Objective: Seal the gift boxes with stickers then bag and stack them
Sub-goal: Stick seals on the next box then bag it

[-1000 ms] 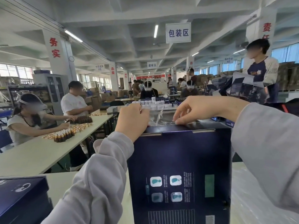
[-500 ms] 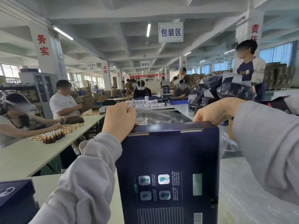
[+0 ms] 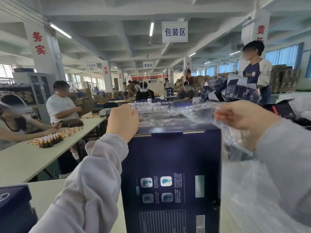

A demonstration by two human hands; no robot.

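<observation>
Item under inspection: one dark blue rectangular cardboard gift box (image 3: 170, 158), standing upright on the pale surface (image 3: 45, 190) directly before the wearer. Its printed back panel, with four small pictures and a barcode, faces the camera. The top flap is shut.

Left grip (image 3: 123, 122): at the gift box's top left corner, grey sleeve behind it. It is closed, knuckles toward the camera, with fingers curled on the left end of a clear plastic bag (image 3: 176, 113).

Right grip (image 3: 242, 116): raised beyond the gift box's top right corner and apart from the cardboard. It is closed, pinching the bag's right end.

The bag is stretched between the two grips above and behind the gift box's top edge. Crumpled slack hangs down the right side of the box. The box is not inside the bag.

Other items:
- Left of the gift box, at the lower frame edge, a second dark blue box (image 3: 13, 199) lies on the same surface.
- Right of the gift box, loose clear film (image 3: 252, 190) covers the surface.
- Further left stands a long white table (image 3: 25, 158) bearing small brown bottles (image 3: 50, 140), with two people seated at it.
- Behind the gift box to the right, flattened dark cartons (image 3: 235, 89) are piled beside a standing person.
</observation>
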